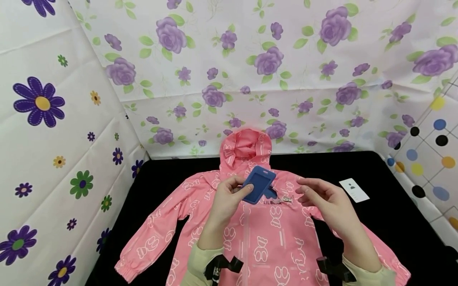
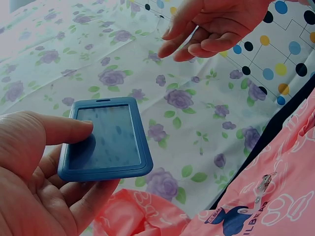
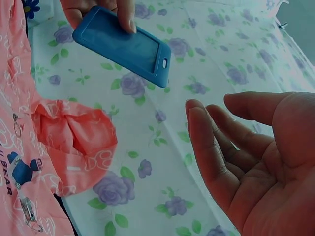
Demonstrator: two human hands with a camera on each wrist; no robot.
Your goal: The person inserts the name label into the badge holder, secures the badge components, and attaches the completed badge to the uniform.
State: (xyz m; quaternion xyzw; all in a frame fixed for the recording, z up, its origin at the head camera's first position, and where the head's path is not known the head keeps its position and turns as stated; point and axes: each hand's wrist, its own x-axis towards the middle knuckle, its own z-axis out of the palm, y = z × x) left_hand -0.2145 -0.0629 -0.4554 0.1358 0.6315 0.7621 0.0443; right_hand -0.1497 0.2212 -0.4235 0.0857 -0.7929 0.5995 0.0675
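Observation:
My left hand point(image 1: 228, 200) pinches a blue badge holder point(image 1: 260, 185) between thumb and fingers, above the chest of a pink hooded jacket point(image 1: 250, 234). In the left wrist view the badge holder point(image 2: 109, 137) shows a clear window and a slot at its top edge; no card is visible inside. To the right of it, my right hand point(image 1: 330, 202) hovers with loosely bent fingers and holds nothing. A small metal clip point(image 1: 287, 199) lies on the jacket's chest, beside a dark blue bear print point(image 1: 270, 193).
A white card point(image 1: 354, 190) with a person icon lies on the black table point(image 1: 400, 222), right of the jacket. Behind the table hangs a cloth with purple roses point(image 1: 214, 95). Patterned cloths also stand at both sides.

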